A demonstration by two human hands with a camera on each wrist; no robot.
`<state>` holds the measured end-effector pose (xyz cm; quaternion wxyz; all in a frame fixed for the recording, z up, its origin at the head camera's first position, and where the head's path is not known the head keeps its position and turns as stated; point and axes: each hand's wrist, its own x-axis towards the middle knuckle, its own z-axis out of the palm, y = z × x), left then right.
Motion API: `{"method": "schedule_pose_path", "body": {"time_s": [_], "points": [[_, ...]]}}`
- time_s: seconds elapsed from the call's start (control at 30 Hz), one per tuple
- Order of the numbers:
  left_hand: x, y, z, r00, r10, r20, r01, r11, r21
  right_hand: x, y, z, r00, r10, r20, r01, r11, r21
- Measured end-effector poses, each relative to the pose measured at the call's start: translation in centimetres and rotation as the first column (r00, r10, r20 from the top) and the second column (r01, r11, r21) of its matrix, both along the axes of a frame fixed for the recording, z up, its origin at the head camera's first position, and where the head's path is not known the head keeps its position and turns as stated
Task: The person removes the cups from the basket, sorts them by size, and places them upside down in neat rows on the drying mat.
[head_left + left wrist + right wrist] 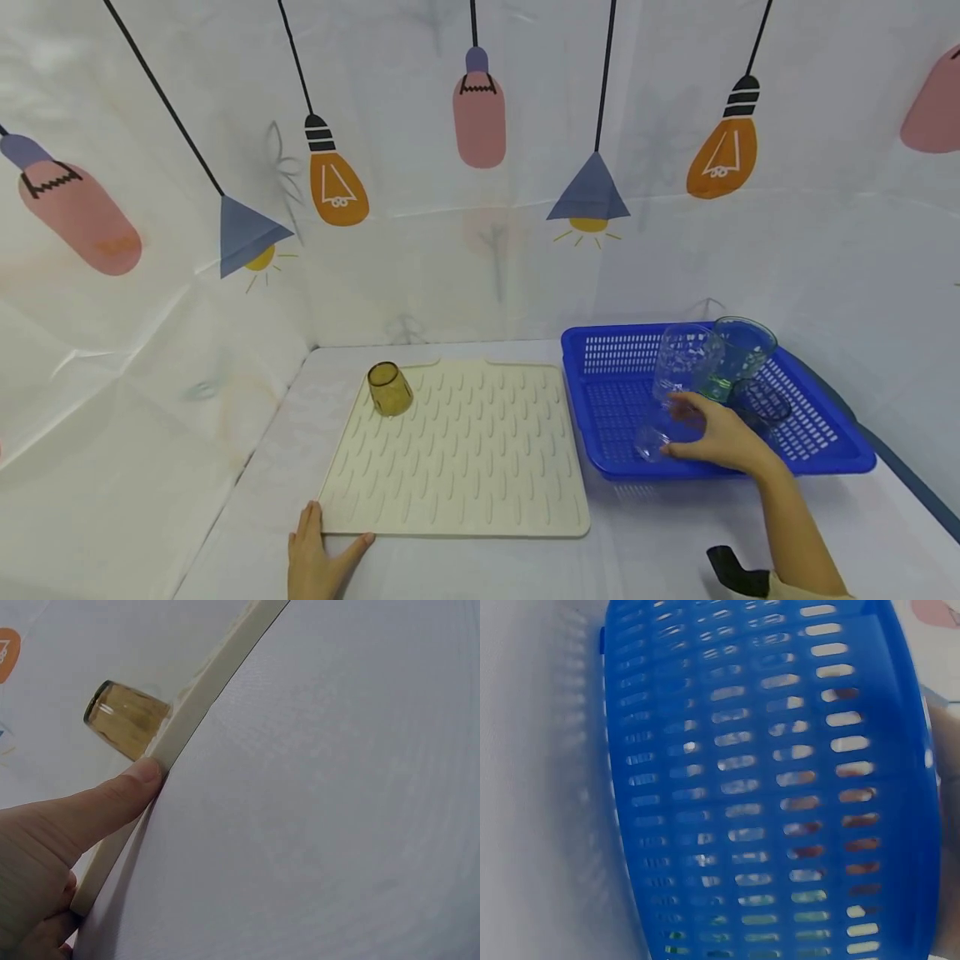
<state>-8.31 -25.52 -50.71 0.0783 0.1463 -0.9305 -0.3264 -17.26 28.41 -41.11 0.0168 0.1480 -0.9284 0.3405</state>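
My left hand rests at the near left corner of a cream drying mat, its thumb along the front edge and its fingers by the left side. In the left wrist view that thumb touches the mat's rim. An amber glass stands near the mat's far left corner. Over a blue plastic basket, my right hand reaches in and holds a clear glass between curved fingers and thumb. Behind it are another clear glass, a greenish glass and a dark-tinted glass.
The basket's slotted side wall fills most of the right wrist view and hides much of the right hand. A white sheet printed with lamps hangs behind and at the sides of the white-covered table.
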Motion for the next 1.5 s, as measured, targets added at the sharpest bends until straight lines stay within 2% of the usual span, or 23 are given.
{"method": "schedule_pose_path", "body": {"time_s": [0.2, 0.37, 0.47, 0.57, 0.63, 0.73, 0.9, 0.97, 1.07, 1.17, 1.4, 1.5], "points": [[0.0, -0.1, 0.1, 1.000, -0.012, 0.007, 0.012, 1.000, 0.009, 0.5, 0.2, 0.3, 0.998, 0.012, -0.055, -0.020, 0.988, -0.152], [-0.1, -0.1, 0.3, 1.000, -0.022, 0.020, 0.021, 0.999, 0.029, 0.7, -0.2, 0.1, 0.990, 0.003, -0.141, -0.046, 0.953, -0.298], [-0.2, 0.0, 0.6, 1.000, -0.017, -0.016, 0.018, 0.998, 0.063, 0.9, -0.5, 0.2, 0.984, -0.010, -0.177, -0.058, 0.925, -0.375], [-0.3, 0.4, 1.1, 0.993, -0.005, -0.114, 0.015, 0.996, 0.093, 1.0, -0.9, 0.3, 0.984, -0.023, -0.179, -0.062, 0.888, -0.455], [-0.5, 0.9, 1.5, 0.983, -0.007, -0.183, 0.026, 0.995, 0.100, 1.0, -1.1, 0.4, 0.984, -0.026, -0.174, -0.066, 0.862, -0.502], [-0.8, 1.8, 2.3, 0.959, -0.027, -0.281, 0.060, 0.992, 0.110, 1.1, -1.5, 0.4, 0.986, -0.025, -0.166, -0.072, 0.829, -0.554], [-1.3, 3.6, 3.8, 0.939, -0.069, -0.337, 0.138, 0.973, 0.185, 1.3, -2.5, 0.6, 0.986, -0.015, -0.165, -0.090, 0.786, -0.612], [-1.5, 4.3, 4.3, 0.934, -0.076, -0.349, 0.159, 0.964, 0.215, 1.4, -3.0, 0.8, 0.987, -0.020, -0.162, -0.086, 0.781, -0.618], [-2.1, 5.4, 4.9, 0.923, -0.081, -0.375, 0.185, 0.951, 0.249, 1.5, -3.7, 0.9, 0.987, -0.037, -0.154, -0.065, 0.791, -0.608], [-2.7, 6.6, 5.3, 0.905, -0.105, -0.411, 0.229, 0.937, 0.265, 1.6, -4.5, 1.0, 0.988, -0.047, -0.147, -0.053, 0.789, -0.612], [-3.8, 9.2, 6.2, 0.855, -0.177, -0.487, 0.369, 0.868, 0.332, 1.7, -6.0, 0.9, 0.989, -0.023, -0.144, -0.082, 0.725, -0.684], [-4.1, 10.2, 6.6, 0.835, -0.207, -0.509, 0.423, 0.834, 0.354, 1.8, -6.6, 0.8, 0.989, -0.029, -0.145, -0.079, 0.721, -0.688]]}}
